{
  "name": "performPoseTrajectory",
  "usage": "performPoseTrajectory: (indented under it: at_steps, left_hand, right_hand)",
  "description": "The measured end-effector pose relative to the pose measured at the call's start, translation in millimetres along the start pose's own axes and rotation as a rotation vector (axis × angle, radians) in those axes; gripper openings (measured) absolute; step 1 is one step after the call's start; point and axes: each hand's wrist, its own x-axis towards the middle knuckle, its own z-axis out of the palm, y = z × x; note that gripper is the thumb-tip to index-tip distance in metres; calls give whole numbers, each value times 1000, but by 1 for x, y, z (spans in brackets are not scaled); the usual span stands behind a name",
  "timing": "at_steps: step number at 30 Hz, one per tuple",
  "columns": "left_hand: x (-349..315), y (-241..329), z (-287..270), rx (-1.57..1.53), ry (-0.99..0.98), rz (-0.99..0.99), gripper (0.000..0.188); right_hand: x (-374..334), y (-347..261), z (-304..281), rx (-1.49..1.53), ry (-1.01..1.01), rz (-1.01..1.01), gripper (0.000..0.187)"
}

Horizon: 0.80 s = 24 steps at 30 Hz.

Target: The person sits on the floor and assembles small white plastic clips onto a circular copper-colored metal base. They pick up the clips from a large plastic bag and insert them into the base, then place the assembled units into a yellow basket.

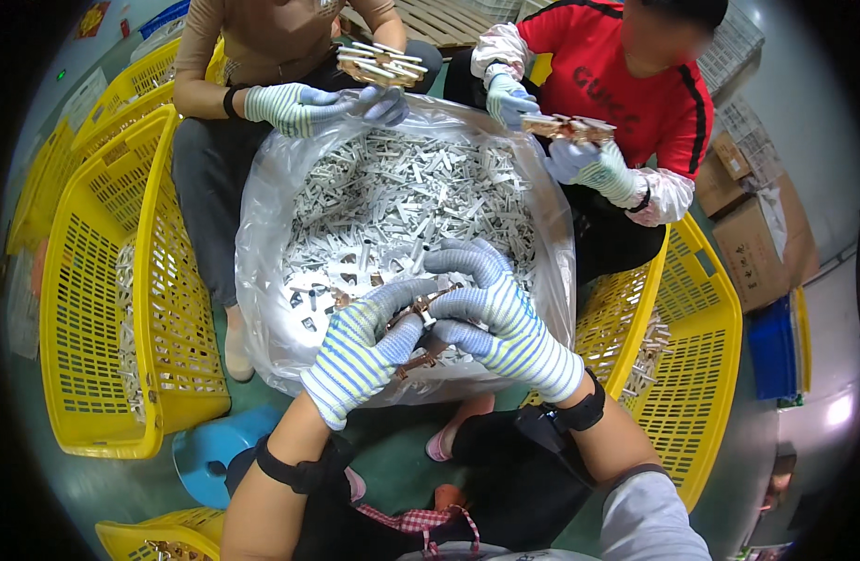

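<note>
My left hand, in a striped grey-fingered glove, is closed on a brown branched piece with a small white part on it. From the other side my right hand, gloved alike, grips the same piece, thumb and fingertips meeting near its middle. Fingers hide much of the piece. Both hands are over the near part of a large bin lined with clear plastic. Inside the bin lies a heap of small white and grey strip-like parts.
Across the bin, two gloved people hold brown frames set with white strips. Yellow slotted baskets stand on the left and right, with white parts inside. A blue round stool is at lower left; cardboard boxes are at right.
</note>
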Motion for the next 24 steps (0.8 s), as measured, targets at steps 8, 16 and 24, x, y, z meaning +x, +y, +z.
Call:
performPoseTrajectory:
  at_steps: [8, 16, 24]
  left_hand:
    - [-2, 8, 6, 256, 80, 153, 44]
    - [-3, 2, 6, 331, 185, 167, 33]
    - [4, 5, -9, 144, 405, -54, 35]
  right_hand:
    - [3, -1, -6, -60, -34, -72, 20]
    - [5, -5, 1, -41, 0, -66, 22]
    - [-43, 86, 13, 99, -192, 690, 28]
